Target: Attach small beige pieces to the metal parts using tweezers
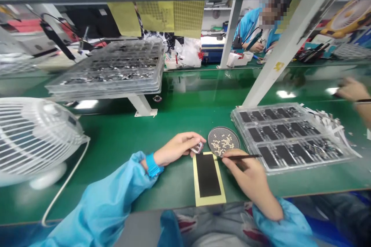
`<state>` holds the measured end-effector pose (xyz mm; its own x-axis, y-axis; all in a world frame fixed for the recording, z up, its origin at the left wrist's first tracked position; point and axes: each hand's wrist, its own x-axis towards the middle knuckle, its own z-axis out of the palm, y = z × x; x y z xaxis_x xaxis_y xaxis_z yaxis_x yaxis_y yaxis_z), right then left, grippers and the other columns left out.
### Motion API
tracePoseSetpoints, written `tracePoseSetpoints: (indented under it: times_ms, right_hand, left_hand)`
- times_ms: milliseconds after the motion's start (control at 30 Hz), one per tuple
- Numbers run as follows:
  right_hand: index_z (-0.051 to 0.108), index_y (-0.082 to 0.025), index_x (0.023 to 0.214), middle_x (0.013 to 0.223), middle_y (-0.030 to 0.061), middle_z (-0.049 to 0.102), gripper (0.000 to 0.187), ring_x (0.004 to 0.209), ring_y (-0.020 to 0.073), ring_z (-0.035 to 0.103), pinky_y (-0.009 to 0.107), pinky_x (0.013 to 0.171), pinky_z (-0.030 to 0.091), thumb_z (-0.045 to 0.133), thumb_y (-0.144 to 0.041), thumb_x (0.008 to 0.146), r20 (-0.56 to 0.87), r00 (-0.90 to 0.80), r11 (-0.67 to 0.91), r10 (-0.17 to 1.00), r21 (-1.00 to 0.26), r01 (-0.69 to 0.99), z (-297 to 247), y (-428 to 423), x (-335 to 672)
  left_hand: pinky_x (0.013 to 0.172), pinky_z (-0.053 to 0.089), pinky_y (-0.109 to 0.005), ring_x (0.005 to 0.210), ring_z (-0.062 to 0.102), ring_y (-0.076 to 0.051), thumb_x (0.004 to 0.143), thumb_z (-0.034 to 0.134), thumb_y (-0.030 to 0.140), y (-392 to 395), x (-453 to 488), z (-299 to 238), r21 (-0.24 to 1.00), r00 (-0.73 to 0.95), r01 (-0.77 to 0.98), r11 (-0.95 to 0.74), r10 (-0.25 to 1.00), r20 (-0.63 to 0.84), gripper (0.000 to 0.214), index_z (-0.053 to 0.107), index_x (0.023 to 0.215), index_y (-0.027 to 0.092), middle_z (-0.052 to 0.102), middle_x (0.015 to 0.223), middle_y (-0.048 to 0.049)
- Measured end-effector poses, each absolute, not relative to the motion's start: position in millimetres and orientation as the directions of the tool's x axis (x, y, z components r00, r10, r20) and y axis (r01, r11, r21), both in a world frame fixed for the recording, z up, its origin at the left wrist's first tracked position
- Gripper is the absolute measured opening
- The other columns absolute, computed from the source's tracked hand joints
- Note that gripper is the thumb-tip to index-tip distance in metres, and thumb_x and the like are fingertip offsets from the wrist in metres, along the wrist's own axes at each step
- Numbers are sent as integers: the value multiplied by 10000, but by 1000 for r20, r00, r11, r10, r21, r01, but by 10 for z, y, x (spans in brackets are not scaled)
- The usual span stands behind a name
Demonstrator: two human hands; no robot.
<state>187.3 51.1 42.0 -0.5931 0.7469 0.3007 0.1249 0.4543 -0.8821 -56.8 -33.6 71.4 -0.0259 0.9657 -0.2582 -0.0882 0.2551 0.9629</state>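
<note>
Resting on the green bench, the right hand [247, 175] is pinching thin tweezers [240, 157] toward the round dish [223, 141], while the left hand [176, 147] is pinching a small, light, probably fragile part [197, 148] by its edges above the black pad [208, 174].

I see a glossy green bench [121, 139], a white fan [31, 139], my light blue sleeves [98, 204] with a brighter blue wrist strap [152, 165], a black pad [208, 175] bordered in yellow, and a grey mesh-patterned dish [223, 140] of pale specks.
</note>
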Motion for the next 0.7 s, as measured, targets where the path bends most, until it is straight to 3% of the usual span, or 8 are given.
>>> tracePoseSetpoints:
  times_ms: [167,300,433,567,700]
  right_hand:
    - [718,-211,960,948,43,731,161,719,159,655,281,678,533,671,-359,920,324,-597,548,734,-801,239,524,551,1608]
    - [727,-205,928,805,29,714,197,643,154,624,281,671,523,676,-395,914,303,-627,576,718,-764,290,535,583,1472]
    - [726,-201,921,794,27,711,228,596,140,602,270,635,516,680,-424,906,274,-633,554,724,-778,297,495,597,1442]
    - [726,-200,920,771,23,701,237,590,137,589,266,619,506,678,-432,906,252,-633,532,732,-792,300,476,595,1438]
    - [731,-205,932,775,17,702,207,602,133,589,260,606,487,678,-404,909,247,-634,520,733,-804,288,464,592,1432]
  left_hand:
    - [576,498,-235,712,634,-149,871,671,469,-411,-645,713,977,6,1,211,977,-211,365,591,1030,151,670,826,-36]
    - [599,495,-234,723,641,-150,873,651,369,-468,-651,695,965,33,156,210,976,-217,261,652,1020,154,696,847,-32]
    - [742,508,-262,837,660,-162,889,578,272,-492,-622,641,938,7,310,156,986,-166,240,690,1088,201,731,980,-21]
    - [713,475,-265,797,652,-169,874,557,244,-510,-587,595,878,-107,452,159,987,-124,251,662,1100,223,725,917,4]
    - [672,438,-258,740,627,-161,888,546,264,-521,-576,581,841,-106,516,161,987,-124,247,695,1085,262,724,882,21]
